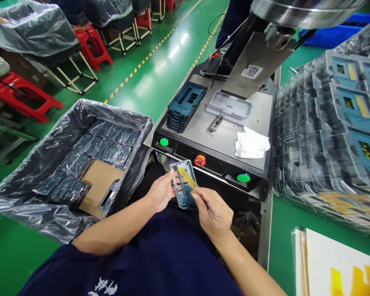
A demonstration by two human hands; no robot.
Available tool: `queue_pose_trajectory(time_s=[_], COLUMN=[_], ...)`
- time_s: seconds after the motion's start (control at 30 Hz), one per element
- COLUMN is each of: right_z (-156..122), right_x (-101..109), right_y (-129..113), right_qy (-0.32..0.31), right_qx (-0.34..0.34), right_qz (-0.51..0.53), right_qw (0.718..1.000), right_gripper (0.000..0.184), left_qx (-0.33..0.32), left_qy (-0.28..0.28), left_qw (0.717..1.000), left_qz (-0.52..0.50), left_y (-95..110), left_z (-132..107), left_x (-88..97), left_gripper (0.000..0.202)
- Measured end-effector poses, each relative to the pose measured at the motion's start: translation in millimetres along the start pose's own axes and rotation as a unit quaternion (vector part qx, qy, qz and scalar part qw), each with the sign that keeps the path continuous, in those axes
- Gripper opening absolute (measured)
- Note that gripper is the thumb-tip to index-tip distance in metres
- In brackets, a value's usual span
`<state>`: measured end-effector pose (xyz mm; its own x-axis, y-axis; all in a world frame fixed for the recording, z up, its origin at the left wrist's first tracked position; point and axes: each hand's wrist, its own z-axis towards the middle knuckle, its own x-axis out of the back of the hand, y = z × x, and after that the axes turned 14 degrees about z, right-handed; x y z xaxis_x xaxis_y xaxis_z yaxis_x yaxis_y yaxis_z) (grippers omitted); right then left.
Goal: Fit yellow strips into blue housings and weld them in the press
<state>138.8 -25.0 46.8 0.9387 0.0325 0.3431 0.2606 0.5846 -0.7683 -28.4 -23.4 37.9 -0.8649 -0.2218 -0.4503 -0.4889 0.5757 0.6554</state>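
My left hand (163,191) grips a blue-grey plastic housing (185,198) by its left edge, in front of my body and just below the press's front panel. Between the thumb and fingers of my right hand (215,211) is a yellow strip (188,179), which lies slantwise across the housing's face. Whether the strip touches the housing I cannot tell. On the press plate (191,144), a stack of similar housings (186,105) stands at the left. Behind my hands sit a pale fixture (230,106) and a crumpled white cloth (252,143).
Left of me is a plastic-lined bin (77,107) with wrapped housings around bare cardboard (100,181). The press panel has green buttons (243,178) and a red stop button (200,160). Stacked clear trays (308,135) rise at right, near a white sheet (333,246) with yellow strips.
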Motion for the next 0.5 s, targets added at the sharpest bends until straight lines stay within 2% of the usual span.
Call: queue_pose_trajectory(time_s=[0.2,0.5], right_z=[-3.5,-5.2], right_x=[-5.4,-11.9], right_y=[-0.1,6.4], right_qy=[-0.031,-0.042], right_qx=[0.082,0.12], right_qz=[-0.024,-0.047], right_qw=[0.996,0.991], right_gripper=[0.013,0.012], left_qx=[0.009,0.02], left_qy=[-0.008,0.002], left_qw=[1.0,1.0], left_qz=[-0.001,-0.003], left_y=[-2.1,-2.7], left_z=[-1.9,-6.4], left_x=[-5.8,-9.6], left_gripper=[0.038,0.033])
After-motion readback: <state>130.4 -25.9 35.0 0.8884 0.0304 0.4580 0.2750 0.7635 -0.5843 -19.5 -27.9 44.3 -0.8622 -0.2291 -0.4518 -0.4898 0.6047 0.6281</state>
